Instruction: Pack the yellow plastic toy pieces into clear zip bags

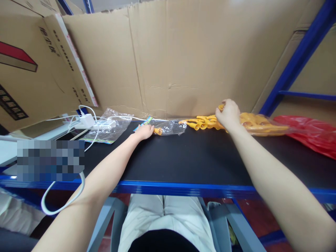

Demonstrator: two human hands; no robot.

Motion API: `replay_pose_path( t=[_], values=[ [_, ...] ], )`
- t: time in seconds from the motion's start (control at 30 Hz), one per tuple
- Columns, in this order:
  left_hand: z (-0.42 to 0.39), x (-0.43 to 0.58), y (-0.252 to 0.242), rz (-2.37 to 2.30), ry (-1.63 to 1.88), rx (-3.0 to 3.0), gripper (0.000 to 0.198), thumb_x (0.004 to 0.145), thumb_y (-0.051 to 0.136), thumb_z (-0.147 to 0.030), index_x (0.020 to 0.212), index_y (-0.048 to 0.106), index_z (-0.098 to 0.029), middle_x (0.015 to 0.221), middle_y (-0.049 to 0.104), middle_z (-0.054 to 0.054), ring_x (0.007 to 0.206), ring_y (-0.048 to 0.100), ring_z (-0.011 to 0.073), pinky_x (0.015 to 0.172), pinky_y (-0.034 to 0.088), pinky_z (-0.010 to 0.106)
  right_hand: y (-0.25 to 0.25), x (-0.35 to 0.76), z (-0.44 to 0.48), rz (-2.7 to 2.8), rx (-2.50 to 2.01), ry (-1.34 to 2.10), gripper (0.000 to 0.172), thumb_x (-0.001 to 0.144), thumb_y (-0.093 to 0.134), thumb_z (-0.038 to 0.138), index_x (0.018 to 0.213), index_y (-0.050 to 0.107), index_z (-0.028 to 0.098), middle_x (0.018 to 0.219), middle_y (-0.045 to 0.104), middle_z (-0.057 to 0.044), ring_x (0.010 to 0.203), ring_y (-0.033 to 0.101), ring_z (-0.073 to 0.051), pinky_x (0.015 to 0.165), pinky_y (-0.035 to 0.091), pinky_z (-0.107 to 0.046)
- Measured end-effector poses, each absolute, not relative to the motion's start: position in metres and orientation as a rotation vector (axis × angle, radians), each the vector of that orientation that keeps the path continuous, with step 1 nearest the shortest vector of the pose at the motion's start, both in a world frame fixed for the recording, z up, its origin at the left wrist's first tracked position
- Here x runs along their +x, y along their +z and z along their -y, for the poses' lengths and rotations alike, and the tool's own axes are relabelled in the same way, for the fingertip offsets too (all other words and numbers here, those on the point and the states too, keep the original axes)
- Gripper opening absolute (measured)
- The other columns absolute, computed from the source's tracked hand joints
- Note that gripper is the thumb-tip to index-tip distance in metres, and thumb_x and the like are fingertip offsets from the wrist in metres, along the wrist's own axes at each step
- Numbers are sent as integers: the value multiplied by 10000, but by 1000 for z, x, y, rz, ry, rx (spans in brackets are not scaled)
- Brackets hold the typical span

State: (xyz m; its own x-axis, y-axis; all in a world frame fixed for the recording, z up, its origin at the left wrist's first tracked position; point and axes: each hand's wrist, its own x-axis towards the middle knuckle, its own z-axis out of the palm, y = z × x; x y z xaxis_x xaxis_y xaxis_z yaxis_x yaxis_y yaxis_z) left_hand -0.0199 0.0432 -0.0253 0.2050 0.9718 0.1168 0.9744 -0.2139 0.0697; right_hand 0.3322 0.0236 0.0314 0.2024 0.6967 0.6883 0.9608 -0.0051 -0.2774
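Note:
My left hand (145,131) is closed on the near end of a clear plastic bag (172,128) with a bright blue-green printed strip. A small orange plastic piece (158,131) with a round end shows at its fingertips, in or under the film. Farther right, my right hand (229,113) pinches a yellow-orange plastic piece (221,107) with a cup-shaped end. Below and beside that hand lies a row of similar pieces (201,123), thin-stemmed with round open mouths. More of them fill a large clear bag (259,123) right of my wrist.
Red plastic film (307,131) lies at the right. On the left are another clear bag (115,120), a white power strip (105,125) with a charger (88,120), and cables. Cardboard (199,56) walls the back of the black tabletop (183,161); a blue post (296,59) slants at right.

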Motion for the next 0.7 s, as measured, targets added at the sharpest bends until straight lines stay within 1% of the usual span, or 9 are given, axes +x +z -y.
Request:
replay_pose_path(
  t=[0.1,0.17,0.27,0.4,0.53,0.6,0.7],
  values=[
    [-43,-20,-24,1940,-184,-2423,568,906,112,-391,1092,571,-114,1210,570,149,1147,511,252,967,367,377,37,325,-17,1582,-1639,-508,396,855,374,277,1211,433,115,1171,496,-187,1120,444,-294,923,349,-428],
    [-43,-20,-24,1915,-172,-2428,568,908,113,-382,1070,582,-107,1186,586,147,1125,531,235,941,385,319,40,316,-13,1586,-1555,-509,385,865,362,289,1210,428,131,1177,485,-178,1120,443,-281,919,354,-422],
    [-42,-20,-23,1885,-176,-2429,562,910,112,-370,1058,588,-110,1172,595,137,1119,537,227,935,383,300,41,301,-9,1586,-1462,-450,345,859,383,297,1159,455,143,1148,502,-163,1079,473,-256,905,369,-398],
    [-41,-20,-22,1889,-168,-2423,561,910,112,-380,1036,593,-121,1148,608,130,1095,551,222,916,395,292,32,283,-14,1641,-1385,-224,269,820,465,311,1044,503,167,1059,567,-121,987,528,-219,876,397,-356],
    [-41,-20,-22,1878,-158,-2434,556,909,115,-377,1042,590,-122,1143,610,128,1096,550,222,921,392,291,16,272,-20,1752,-1347,55,261,770,547,337,982,514,188,999,598,-81,897,560,-185,800,435,-312],
    [-42,-21,-22,1870,-166,-2443,550,908,120,-369,1060,585,-119,1159,604,126,1112,540,220,938,381,291,9,269,-21,1822,-1387,167,258,749,575,342,962,524,206,983,607,-65,853,569,-175,754,446,-299],
    [-43,-22,-23,1867,-172,-2450,546,910,125,-372,1061,589,-128,1163,605,115,1116,537,214,948,374,285,4,271,-20,2006,-1443,299,241,725,608,349,923,559,221,907,627,-40,790,577,-166,704,450,-284]
  ],
)
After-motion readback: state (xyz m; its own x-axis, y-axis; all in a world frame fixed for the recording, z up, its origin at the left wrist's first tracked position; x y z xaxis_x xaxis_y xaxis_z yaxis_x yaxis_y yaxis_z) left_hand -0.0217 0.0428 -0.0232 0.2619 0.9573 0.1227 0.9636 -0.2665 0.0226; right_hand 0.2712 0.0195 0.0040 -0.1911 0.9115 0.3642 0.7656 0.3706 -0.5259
